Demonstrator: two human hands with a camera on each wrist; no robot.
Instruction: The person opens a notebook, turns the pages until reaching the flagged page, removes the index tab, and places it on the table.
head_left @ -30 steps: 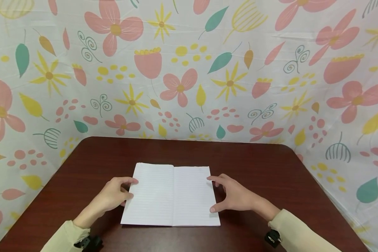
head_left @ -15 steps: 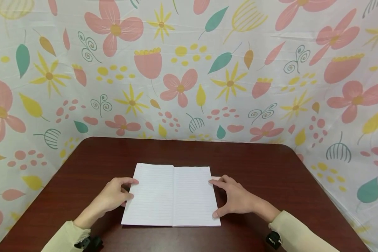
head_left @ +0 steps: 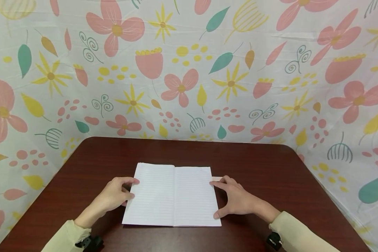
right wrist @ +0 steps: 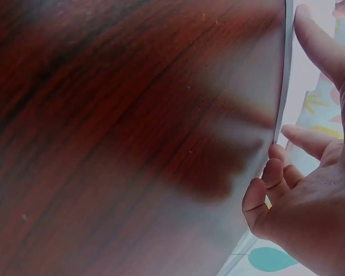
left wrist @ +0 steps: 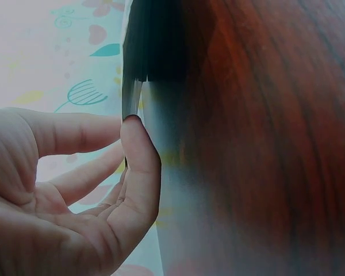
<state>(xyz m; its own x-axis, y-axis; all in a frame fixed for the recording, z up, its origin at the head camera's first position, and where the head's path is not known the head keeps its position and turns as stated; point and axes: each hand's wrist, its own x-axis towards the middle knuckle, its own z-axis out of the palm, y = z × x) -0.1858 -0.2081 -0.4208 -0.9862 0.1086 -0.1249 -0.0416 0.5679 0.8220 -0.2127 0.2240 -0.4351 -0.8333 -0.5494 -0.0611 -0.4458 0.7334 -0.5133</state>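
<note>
An opened notebook (head_left: 174,196) with ruled white pages lies on the dark wooden table (head_left: 189,152). At its left edge my left hand (head_left: 111,194) pinches the pages; the left wrist view shows one finger (left wrist: 142,172) bent under the edge and others on the upper side. My right hand (head_left: 237,197) rests at the right edge, with thumb and index finger spread apart on the page. In the right wrist view the remaining fingers (right wrist: 255,195) are loosely bent beside the notebook's edge. A pale strip (head_left: 216,179) juts out behind the right index finger, partly hidden.
A white cloth with a floral print (head_left: 181,70) hangs behind the table and along both sides. Dark devices are strapped to the left wrist (head_left: 89,242) and right wrist (head_left: 274,240), at the ends of light sleeves.
The right hand has shifted slightly toward me and right along the page edge. The pale strip has come into view beside its index finger. The left hand keeps its hold.
</note>
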